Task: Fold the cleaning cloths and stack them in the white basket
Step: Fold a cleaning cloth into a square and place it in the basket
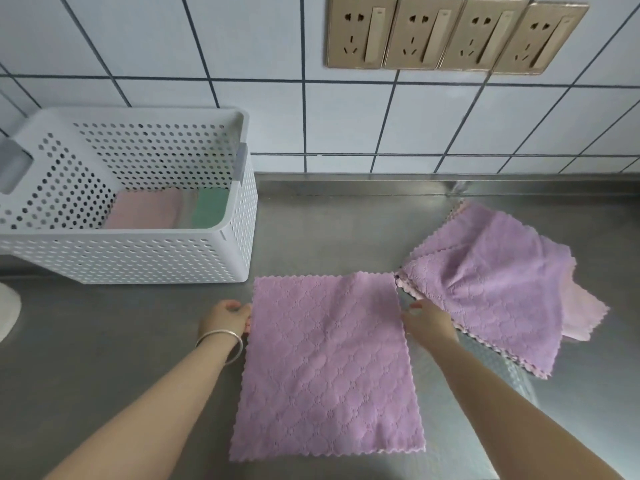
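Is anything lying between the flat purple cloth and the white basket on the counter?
Nothing visible: bare steel counter separates the flat purple cloth from the white basket, up-left. The left hand and right hand are at its side edges.

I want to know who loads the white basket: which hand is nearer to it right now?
Left. The left hand sits just below the white basket; the right hand is across the flat purple cloth.

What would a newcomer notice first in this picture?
The flat purple cloth in the middle of the steel counter, with the left hand and right hand at its side edges. To its right lies a loose pile of purple cloths. At the back left stands the white basket, with folded cloths inside.
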The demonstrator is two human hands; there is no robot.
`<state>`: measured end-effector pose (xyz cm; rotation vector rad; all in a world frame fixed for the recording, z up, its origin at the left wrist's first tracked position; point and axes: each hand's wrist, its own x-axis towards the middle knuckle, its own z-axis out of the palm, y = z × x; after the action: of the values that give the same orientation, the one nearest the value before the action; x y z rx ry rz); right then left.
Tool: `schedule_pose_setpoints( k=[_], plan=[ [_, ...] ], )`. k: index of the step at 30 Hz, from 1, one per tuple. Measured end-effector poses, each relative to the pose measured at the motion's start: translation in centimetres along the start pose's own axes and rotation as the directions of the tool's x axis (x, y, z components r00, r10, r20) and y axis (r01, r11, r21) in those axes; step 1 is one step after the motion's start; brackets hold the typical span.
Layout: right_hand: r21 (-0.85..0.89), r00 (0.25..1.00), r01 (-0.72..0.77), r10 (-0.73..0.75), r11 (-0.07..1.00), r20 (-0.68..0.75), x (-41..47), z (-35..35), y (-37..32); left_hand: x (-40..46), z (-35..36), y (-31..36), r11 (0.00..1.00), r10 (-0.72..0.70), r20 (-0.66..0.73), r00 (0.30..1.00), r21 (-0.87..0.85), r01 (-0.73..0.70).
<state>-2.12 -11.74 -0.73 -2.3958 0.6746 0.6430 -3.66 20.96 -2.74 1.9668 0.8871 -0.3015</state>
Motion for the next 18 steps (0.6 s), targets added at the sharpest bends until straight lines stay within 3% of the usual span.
schedule_pose_setpoints(
  k=[5,9,15,18],
  plan=[
    [0.006,0.998,-0.065,0.065,0.998,0.002,1.5,1.2,-1.3,2.3,2.1,1.5,0.969,-0.018,-0.077,0.997,0.244,0.036],
    [-0.011,0.997,-0.081,0.081,0.997,-0.009,2.1,1.7,-0.9,3.0,2.7,1.3,0.945,0.028,-0.129,0.991,0.328,0.015],
    [-0.002,0.992,-0.104,0.104,0.995,-0.068,2.2,2.1,-0.3,3.8,2.6,0.6,0.933,0.056,-0.167,0.984,0.359,0.008],
    [0.012,0.981,-0.085,0.085,0.996,-0.175,0.9,2.4,-0.4,2.8,2.3,0.6,0.938,0.083,-0.198,0.977,0.347,-0.009]
  ],
)
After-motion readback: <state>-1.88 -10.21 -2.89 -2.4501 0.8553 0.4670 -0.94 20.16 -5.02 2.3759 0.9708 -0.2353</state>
